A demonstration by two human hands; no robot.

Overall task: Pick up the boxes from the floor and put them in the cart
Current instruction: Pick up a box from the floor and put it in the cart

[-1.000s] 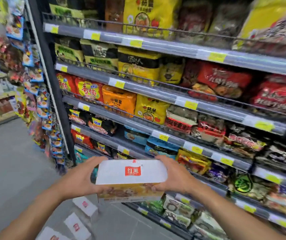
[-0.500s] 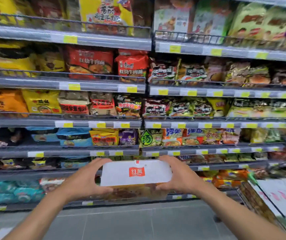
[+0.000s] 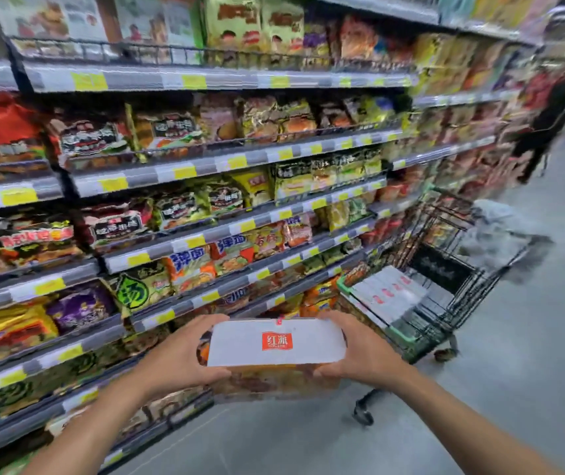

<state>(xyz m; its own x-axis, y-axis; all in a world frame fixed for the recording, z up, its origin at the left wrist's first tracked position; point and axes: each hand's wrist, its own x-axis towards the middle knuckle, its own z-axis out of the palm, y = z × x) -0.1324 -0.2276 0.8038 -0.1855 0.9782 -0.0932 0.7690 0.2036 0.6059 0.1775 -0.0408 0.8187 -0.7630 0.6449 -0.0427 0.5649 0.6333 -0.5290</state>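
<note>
One box was held in the air at chest height, low in the middle of the view, between two hands. Its long axis ran level from 9 o'clock to 3 o'clock. The white top faced up, and its single red label read upright to the wearer. The printed orange-brown long side faced back toward the person.

The left hand gripped the 9 o'clock end and the right hand the 3 o'clock end. On each, the fingers curled over the far edge and the thumb lay along the near edge, closed firmly on the box.

One wire cart stood on the grey floor at about 2 o'clock from the box, well apart from it, with two of its wheels in view. A row of white-topped boxes lay in its near part. Four red labels could be made out, though blur made the exact count unsure.

From 9 o'clock round to 1 o'clock ran shelves packed with noodle packets, six tiers showing. One dark-clothed person stood blurred far down the aisle at 2 o'clock.
</note>
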